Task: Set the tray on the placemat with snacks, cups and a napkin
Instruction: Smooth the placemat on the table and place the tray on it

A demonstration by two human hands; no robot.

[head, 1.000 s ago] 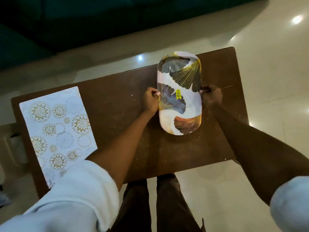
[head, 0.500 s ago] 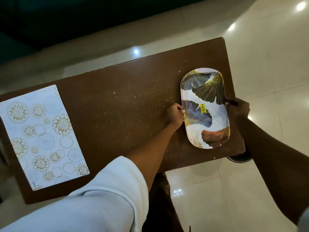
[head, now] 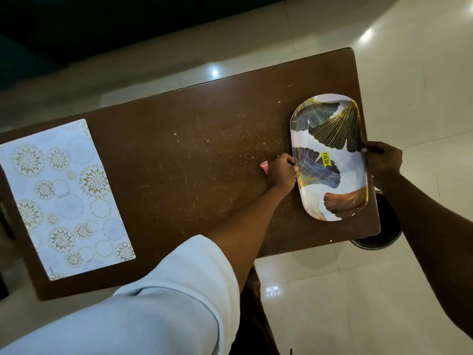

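An oblong white tray [head: 343,172] printed with dark and gold leaves and a yellow price sticker lies at the right end of the brown table [head: 179,155]. My left hand [head: 281,171] grips its left long edge and my right hand [head: 382,162] grips its right long edge. A white placemat [head: 64,196] with gold and grey round patterns lies flat at the table's left end, far from the tray. No snacks, cups or napkin show.
A small red object [head: 264,166] lies on the table just left of my left hand. A dark round thing [head: 381,239] stands on the pale tiled floor under the table's right corner. My legs are at the table's near edge.
The view has swung left, so the tray sits further right in frame and the whole placemat shows. Both hands keep their grip on the tray's edges. The small red object is now visible.
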